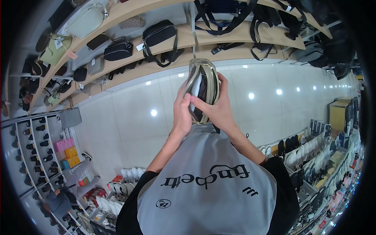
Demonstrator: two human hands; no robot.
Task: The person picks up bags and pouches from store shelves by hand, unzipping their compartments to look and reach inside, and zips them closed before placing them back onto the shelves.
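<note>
A small beige-olive zip bag point(210, 80) is held up in front of my chest, its mouth unzipped and facing me. White stuffing point(197, 88) and a dark lining show inside. My left hand point(183, 113) grips the bag's left side, thumb at the zipper edge. On the opposite side, my right hand point(217, 107) is wrapped around the bag with its thumb across the opening. The fingers behind the bag are partly hidden.
Wooden shelves point(180, 37) with black bags point(159, 34) and a pale green bag point(84, 21) curve across the far side. Shoe racks point(39, 149) stand at left, with a crouching person point(58, 201) nearby. Rows of shoes point(309, 152) fill the right, beside shiny floor tiles point(270, 105).
</note>
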